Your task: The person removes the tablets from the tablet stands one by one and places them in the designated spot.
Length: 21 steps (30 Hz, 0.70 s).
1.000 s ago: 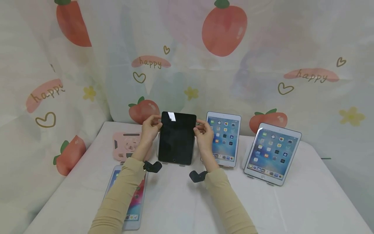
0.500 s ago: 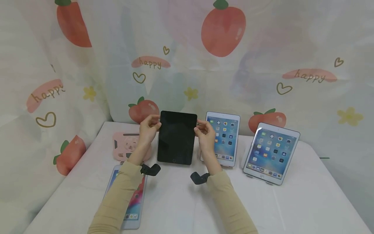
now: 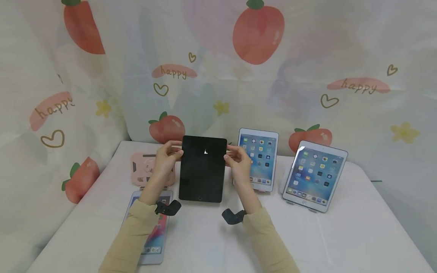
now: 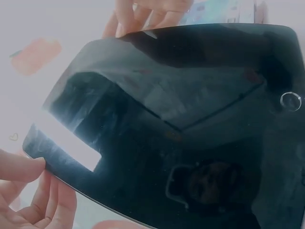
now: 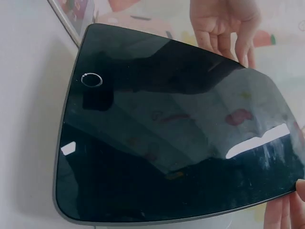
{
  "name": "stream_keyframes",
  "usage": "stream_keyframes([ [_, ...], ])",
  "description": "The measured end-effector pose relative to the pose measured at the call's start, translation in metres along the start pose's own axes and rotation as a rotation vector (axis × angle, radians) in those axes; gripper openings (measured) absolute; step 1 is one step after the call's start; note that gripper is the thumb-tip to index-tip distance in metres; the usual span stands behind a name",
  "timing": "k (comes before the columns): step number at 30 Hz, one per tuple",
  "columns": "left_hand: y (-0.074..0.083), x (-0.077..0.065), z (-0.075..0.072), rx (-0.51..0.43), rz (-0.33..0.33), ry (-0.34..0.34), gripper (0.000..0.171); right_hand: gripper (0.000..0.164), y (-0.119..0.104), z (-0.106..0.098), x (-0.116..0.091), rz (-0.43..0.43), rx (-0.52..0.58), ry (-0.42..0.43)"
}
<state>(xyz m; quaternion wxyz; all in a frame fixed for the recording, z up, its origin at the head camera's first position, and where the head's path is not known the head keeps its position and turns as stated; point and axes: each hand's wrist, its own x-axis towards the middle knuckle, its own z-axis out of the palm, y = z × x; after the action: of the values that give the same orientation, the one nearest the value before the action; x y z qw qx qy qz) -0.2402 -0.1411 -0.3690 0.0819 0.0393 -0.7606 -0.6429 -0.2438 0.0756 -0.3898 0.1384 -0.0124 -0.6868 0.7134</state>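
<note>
A tablet with a black front [image 3: 203,170] is held tilted up over the middle of the white table, its screen dark with reflections. My left hand [image 3: 167,161] pinches its left edge near the top, thumb in front and fingers behind. On the opposite edge, my right hand [image 3: 240,167] grips it the same way. The right wrist view shows the home button end of the black tablet [image 5: 176,133] towards the table. Whatever lies behind the tablet is mostly hidden.
Two white tablets with lit screens lean on stands at right, one at the back [image 3: 261,157] and one farther right [image 3: 314,176]. A pink case [image 3: 137,176] sits back left. Another white tablet [image 3: 151,259] lies front left, partly under my left forearm. A fruit-print curtain [image 3: 290,102] hangs behind.
Both hands have brought the black tablet down and slightly left in the head view, towards me. The small stand feet seen under its lower edge a second ago no longer show.
</note>
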Motion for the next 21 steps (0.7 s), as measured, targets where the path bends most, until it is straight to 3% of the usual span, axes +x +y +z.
stream_keyframes([
  [11, -0.009, -0.023, -0.008, 0.021, -0.06, -0.041, 0.032, 0.03, 0.004, -0.008, -0.024, 0.104, 0.018, -0.024],
  [21, -0.021, -0.041, -0.016, 0.019, -0.128, -0.11, 0.031, 0.028, 0.007, -0.016, -0.05, 0.183, -0.032, -0.044],
])
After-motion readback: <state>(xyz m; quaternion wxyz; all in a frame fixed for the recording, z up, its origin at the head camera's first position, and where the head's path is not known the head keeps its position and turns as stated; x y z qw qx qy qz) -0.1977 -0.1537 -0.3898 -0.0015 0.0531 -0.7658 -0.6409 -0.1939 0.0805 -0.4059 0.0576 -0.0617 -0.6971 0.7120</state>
